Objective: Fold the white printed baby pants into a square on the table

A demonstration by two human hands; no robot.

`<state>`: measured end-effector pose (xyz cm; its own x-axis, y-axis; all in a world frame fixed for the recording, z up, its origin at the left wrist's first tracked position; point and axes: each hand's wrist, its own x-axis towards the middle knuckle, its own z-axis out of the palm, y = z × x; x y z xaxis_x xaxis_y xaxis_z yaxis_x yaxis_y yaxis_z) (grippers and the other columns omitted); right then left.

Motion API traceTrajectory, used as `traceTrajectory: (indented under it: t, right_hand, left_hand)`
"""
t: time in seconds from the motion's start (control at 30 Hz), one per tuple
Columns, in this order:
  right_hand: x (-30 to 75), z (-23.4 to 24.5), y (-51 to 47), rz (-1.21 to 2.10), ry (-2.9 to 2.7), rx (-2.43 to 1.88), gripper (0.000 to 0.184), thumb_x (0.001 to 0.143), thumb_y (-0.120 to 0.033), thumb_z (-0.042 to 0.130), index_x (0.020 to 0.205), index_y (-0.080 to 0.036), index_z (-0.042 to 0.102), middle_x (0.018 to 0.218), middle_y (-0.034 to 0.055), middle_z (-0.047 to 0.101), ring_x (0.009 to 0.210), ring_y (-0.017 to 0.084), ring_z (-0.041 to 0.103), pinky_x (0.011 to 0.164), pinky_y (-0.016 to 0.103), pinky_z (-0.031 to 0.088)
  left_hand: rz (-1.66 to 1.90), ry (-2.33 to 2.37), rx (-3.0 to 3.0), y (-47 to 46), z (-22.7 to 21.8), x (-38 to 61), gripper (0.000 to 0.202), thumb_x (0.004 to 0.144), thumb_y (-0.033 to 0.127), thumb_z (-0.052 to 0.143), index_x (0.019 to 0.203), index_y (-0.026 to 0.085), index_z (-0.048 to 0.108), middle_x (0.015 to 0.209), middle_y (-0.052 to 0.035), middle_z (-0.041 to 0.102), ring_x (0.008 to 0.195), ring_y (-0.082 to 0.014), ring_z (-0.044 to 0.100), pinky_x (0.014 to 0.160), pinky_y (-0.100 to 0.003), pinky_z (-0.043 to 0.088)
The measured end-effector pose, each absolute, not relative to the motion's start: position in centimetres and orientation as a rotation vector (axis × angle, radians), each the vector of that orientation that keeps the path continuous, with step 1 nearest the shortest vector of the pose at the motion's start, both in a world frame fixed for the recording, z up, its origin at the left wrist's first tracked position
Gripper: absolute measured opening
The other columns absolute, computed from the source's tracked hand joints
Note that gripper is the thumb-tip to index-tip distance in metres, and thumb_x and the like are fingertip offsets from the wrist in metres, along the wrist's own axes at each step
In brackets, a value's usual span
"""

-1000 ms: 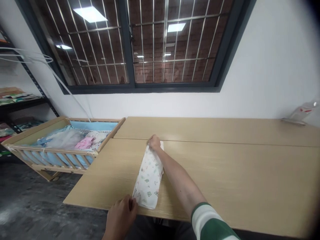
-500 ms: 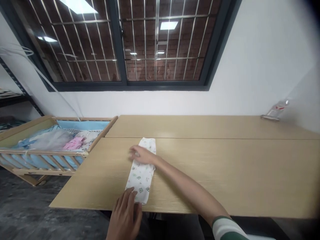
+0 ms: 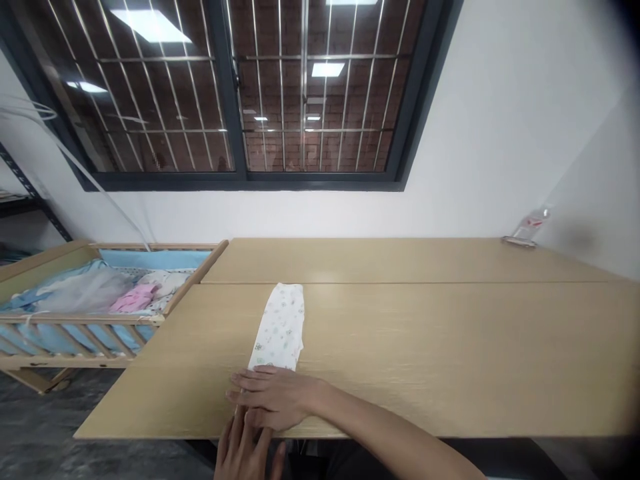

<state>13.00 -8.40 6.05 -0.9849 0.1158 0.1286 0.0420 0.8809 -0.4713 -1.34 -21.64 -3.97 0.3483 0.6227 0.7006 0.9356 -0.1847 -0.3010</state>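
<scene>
A white cloth with a small printed pattern (image 3: pixel 280 323) lies folded into a long strip on the wooden table. Across its near end rests my right hand (image 3: pixel 277 398), palm down with the fingers stretched out to the left. My left hand (image 3: pixel 245 450) is at the table's front edge, partly under the right hand, its fingers apart and pointing forward. The near end of the cloth is hidden beneath the hands. Neither hand grips it.
The table (image 3: pixel 425 347) reaches far to the right. A wooden crib (image 3: pixel 165 320) with blue lining and a pink cloth (image 3: pixel 135 298) stands at the left. A clear bottle (image 3: pixel 533 223) leans at the back right corner. A barred window (image 3: pixel 240 180) is ahead.
My right hand has moved from the cloth's far part down to its near end, beside and over my left hand. The view has shifted slightly.
</scene>
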Motion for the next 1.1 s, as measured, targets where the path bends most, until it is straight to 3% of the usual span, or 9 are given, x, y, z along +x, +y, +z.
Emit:
traceTrajectory:
  t: [0.17,0.33,0.47,0.8,0.93,1.1]
  right_hand:
    - [13.1,5.4,-6.5,0.684,-2.940,-0.196,0.058,0.106,-0.046,0.043,0.159,-0.023,0.034,0.166,0.0112,0.029,0.156,0.022,0.020,0.127,0.043,0.014]
    - [13.6,5.2,-2.7,0.701,-2.953,-0.378,0.058,0.105,-0.050,0.043,0.159,-0.032,0.032,0.169,0.0038,0.020,0.157,0.021,0.015,0.127,0.044,0.008]
    - [13.8,5.3,0.7,0.689,-2.966,-0.486,0.060,0.105,-0.054,0.039,0.160,-0.033,0.029,0.169,0.0018,0.018,0.157,0.021,0.012,0.127,0.044,0.007]
    - [13.2,4.1,9.7,0.525,-2.932,-0.776,0.063,0.104,-0.059,0.033,0.160,-0.030,0.030,0.168,0.0041,0.018,0.157,0.024,0.013,0.128,0.048,0.008]
    - [13.0,3.4,13.0,0.419,-2.924,-0.882,0.063,0.106,-0.053,0.029,0.161,-0.021,0.029,0.169,0.0071,0.015,0.157,0.025,0.010,0.128,0.046,0.010]
    - [12.9,3.2,13.9,0.396,-2.831,-0.849,0.059,0.105,-0.047,0.035,0.158,-0.020,0.038,0.166,0.0074,0.027,0.155,0.025,0.021,0.128,0.044,0.018]
  left_hand:
    - [-0.519,-1.453,-1.896,-22.4,-3.8,-0.7,0.041,0.086,0.036,0.064,0.126,0.030,0.067,0.128,-0.0140,0.070,0.118,-0.0335,0.064,0.089,-0.043,0.046]
    - [-0.553,-1.626,-1.905,-22.8,-3.2,0.3,0.067,0.090,0.030,0.059,0.154,0.035,0.041,0.147,-0.0128,0.058,0.128,-0.0342,0.059,0.096,-0.046,0.045]
    - [-0.582,-1.666,-1.903,-22.9,-3.0,0.8,0.075,0.091,0.028,0.058,0.160,0.036,0.028,0.151,-0.0133,0.054,0.130,-0.0348,0.058,0.097,-0.047,0.045]
    - [-0.484,-1.540,-1.895,-22.7,-2.4,-0.2,0.070,0.089,0.034,0.062,0.155,0.034,0.040,0.144,-0.0128,0.060,0.129,-0.0311,0.058,0.094,-0.041,0.045]
    - [-0.478,-1.541,-1.885,-22.7,-2.4,-0.2,0.070,0.088,0.034,0.063,0.155,0.033,0.041,0.143,-0.0129,0.061,0.129,-0.0308,0.058,0.095,-0.041,0.043]
    - [-0.480,-1.539,-1.877,-22.7,-2.4,-0.1,0.068,0.088,0.036,0.063,0.153,0.033,0.045,0.141,-0.0133,0.062,0.127,-0.0322,0.059,0.094,-0.043,0.044]
